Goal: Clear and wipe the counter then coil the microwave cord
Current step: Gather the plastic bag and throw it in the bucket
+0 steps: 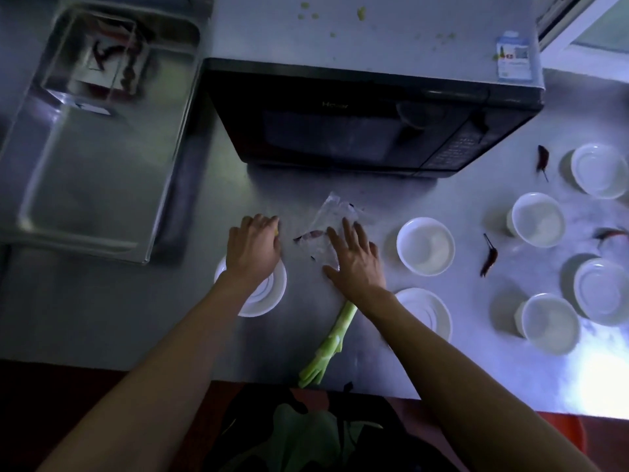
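A black microwave (367, 124) stands at the back of the steel counter (119, 321); its cord is not in view. In front of it lies a clear plastic bag (332, 212) with a dried chili (311, 235) at its edge. My right hand (354, 260) lies flat on the bag with its fingers spread. My left hand (253, 247) hovers above a white plate (272, 294), fingers curled round something small and yellow that is mostly hidden. A green vegetable stalk (328, 345) lies near the counter's front edge.
Several white bowls and plates (425, 247) are scattered over the right side, with dried chilies (490, 257) between them. A steel sink (92, 158) with a clear container (102, 63) is on the left. Green crumbs (360, 11) dot the microwave top. A bin with green scraps (306, 434) sits below.
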{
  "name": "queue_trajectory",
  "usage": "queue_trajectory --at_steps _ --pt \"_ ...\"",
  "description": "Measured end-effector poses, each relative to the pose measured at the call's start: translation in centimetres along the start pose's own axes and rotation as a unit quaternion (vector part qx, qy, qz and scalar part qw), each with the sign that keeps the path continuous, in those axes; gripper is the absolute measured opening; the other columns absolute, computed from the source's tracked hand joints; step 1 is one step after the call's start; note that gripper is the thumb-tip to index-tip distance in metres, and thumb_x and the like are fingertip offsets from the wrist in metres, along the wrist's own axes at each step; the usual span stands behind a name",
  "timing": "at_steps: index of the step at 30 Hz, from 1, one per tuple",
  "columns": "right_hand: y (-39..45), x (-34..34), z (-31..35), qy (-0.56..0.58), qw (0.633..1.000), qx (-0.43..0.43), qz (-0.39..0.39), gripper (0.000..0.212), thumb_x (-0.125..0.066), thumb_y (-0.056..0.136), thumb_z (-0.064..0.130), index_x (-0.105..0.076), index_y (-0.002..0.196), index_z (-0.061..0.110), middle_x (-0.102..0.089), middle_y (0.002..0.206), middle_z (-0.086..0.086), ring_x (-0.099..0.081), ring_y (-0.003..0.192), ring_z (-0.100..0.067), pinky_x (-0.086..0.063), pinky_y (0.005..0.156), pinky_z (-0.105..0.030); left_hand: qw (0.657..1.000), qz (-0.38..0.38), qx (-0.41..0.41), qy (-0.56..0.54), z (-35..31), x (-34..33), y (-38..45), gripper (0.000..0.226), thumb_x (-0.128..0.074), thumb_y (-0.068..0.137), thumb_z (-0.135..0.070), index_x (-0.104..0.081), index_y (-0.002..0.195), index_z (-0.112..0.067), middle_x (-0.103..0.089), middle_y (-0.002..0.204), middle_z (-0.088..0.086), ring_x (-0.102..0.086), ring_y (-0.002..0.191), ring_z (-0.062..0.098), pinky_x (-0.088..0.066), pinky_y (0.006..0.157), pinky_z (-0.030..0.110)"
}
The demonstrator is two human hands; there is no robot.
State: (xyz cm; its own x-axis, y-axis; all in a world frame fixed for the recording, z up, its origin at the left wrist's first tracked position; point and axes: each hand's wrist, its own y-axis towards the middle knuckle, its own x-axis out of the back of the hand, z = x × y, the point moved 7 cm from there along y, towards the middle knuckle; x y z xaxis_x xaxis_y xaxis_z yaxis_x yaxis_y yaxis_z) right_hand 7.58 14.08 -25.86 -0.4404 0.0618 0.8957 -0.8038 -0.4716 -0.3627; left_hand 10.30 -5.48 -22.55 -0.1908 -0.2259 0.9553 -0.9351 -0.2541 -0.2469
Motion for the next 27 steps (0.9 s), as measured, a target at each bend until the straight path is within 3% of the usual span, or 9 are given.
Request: queue_trajectory --at_steps 4,12,18,27 --pt "0.0 -0.6 0.1 -0.003 1.000 0.002 0.001 0.073 -0.063 0.095 0.041 -0.025 0.155 0.025 -0.006 0.168 -0.007 -0.003 0.154 -0.030 -0.024 0.118 -0.050 1.000 0.013 0.006 -0.005 0.5 -1.0 1.0 0.026 -0.055 0.094 -0.024 -0.062 0.118 -0.017 -0.059 0.114 0.007 -0.053 0.106 0.030 -0.041 0.083 0.043" --pt "-0.2 0.0 0.7 0.031 0.998 0.026 -0.037 0.053 -0.061 0.095 0.020 -0.048 0.146 0.016 -0.035 0.160 -0.009 -0.023 0.151 -0.030 -0.035 0.114 -0.046 1.000 0.012 0.000 -0.029 0.9 -1.9 1.6 0.013 -0.059 0.088 -0.011 -0.065 0.097 -0.020 -0.060 0.101 0.003 -0.053 0.097 0.027 -0.039 0.080 0.039" --pt "-0.7 0.6 0.7 0.055 0.996 0.033 -0.061 0.047 -0.056 0.098 0.017 -0.050 0.145 0.013 -0.042 0.156 -0.008 -0.028 0.149 -0.030 -0.035 0.113 -0.046 0.999 -0.001 -0.013 -0.049 1.1 -2.0 1.5 0.017 -0.058 0.087 -0.005 -0.064 0.095 -0.019 -0.063 0.099 0.002 -0.054 0.094 0.027 -0.039 0.079 0.039" --pt "-1.8 1.4 0.5 0.076 0.990 0.047 -0.111 0.044 -0.064 0.093 0.010 -0.059 0.137 0.008 -0.053 0.146 -0.014 -0.042 0.141 -0.035 -0.045 0.108 -0.049 0.994 -0.006 -0.048 -0.094 0.6 -1.9 1.0 0.017 -0.057 0.087 -0.002 -0.066 0.095 -0.014 -0.063 0.098 0.006 -0.056 0.094 0.029 -0.045 0.079 0.041"
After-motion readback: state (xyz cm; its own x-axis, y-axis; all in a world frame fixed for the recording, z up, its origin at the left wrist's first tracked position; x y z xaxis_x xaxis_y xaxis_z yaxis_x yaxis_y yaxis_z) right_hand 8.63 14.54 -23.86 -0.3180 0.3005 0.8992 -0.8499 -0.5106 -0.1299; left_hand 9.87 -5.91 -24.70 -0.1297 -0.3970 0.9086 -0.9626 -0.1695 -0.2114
